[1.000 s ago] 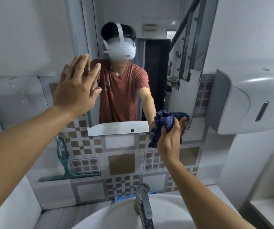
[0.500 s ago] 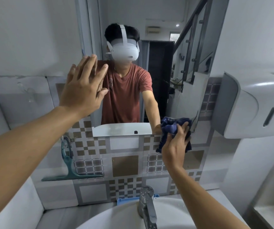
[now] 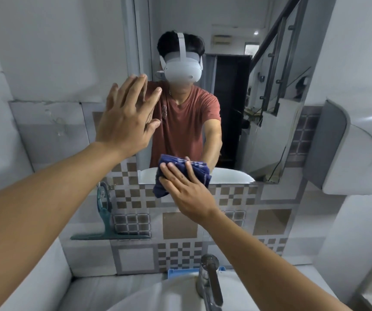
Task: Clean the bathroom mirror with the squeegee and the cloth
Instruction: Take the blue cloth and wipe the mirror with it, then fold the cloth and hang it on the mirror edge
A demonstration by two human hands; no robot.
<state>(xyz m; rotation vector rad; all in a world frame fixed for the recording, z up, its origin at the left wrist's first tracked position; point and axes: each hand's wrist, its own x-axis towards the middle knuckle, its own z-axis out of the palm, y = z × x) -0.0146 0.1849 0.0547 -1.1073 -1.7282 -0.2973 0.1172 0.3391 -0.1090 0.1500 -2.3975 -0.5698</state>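
The mirror (image 3: pixel 259 135) hangs on the wall above the sink and reflects a person in a red shirt. My left hand (image 3: pixel 126 117) lies flat against the mirror's left edge, fingers spread, holding nothing. My right hand (image 3: pixel 185 189) presses a dark blue cloth (image 3: pixel 164 176) against the mirror's bottom edge, near its middle. A teal squeegee (image 3: pixel 106 223) hangs on the tiled wall at the lower left, blade down, apart from both hands.
A chrome tap (image 3: pixel 209 281) rises from the white sink (image 3: pixel 158 297) at the bottom. A blue item (image 3: pixel 176 272) sits behind the tap. A white dispenser (image 3: pixel 360 153) juts out from the wall on the right. Patterned tiles (image 3: pixel 180 225) cover the wall below the mirror.
My right hand has slid the cloth left along the mirror's bottom edge, from the right corner towards the middle. My left hand stays on the mirror's left edge.
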